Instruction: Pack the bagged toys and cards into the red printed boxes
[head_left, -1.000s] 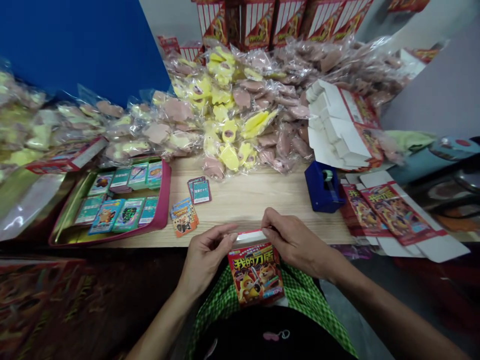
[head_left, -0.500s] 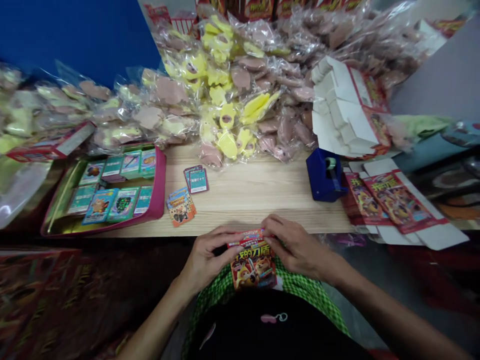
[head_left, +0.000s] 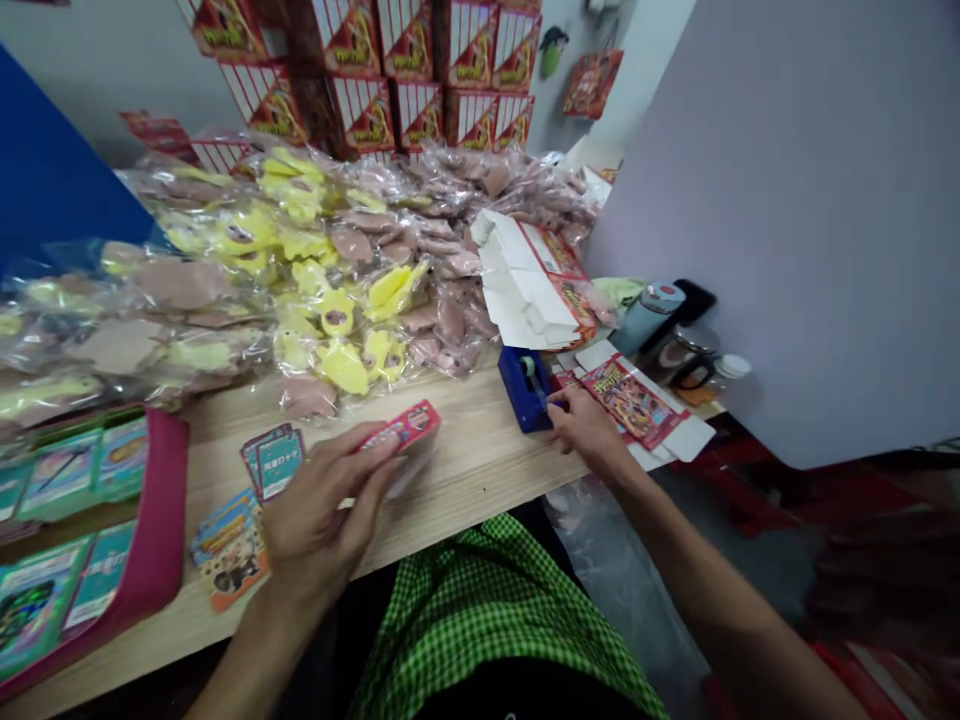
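My left hand (head_left: 322, 510) is closed round a small red card box (head_left: 412, 428), which it holds just over the table with a narrow printed side facing up. At the front of a blue tape dispenser (head_left: 519, 392), my right hand (head_left: 581, 425) has its fingers pinched at the cutter end, where the tape comes off; the strip itself is barely visible. Left of the box lie a few teal cards (head_left: 279, 465) and a fan of orange cards (head_left: 238, 560), partly behind my left hand.
A pink-rimmed tin (head_left: 166, 500) of card stacks stands at left. Bagged yellow and pink plush pieces (head_left: 341, 365) pile along the back. Flat boxes (head_left: 634, 400), a white-and-red carton (head_left: 525, 285) and a blue bottle (head_left: 651, 312) are at right, beside a grey partition (head_left: 787, 220).
My right hand has let go of the box and reached right to the tape dispenser. My left hand has brought the box up over the table. The view has swung right.
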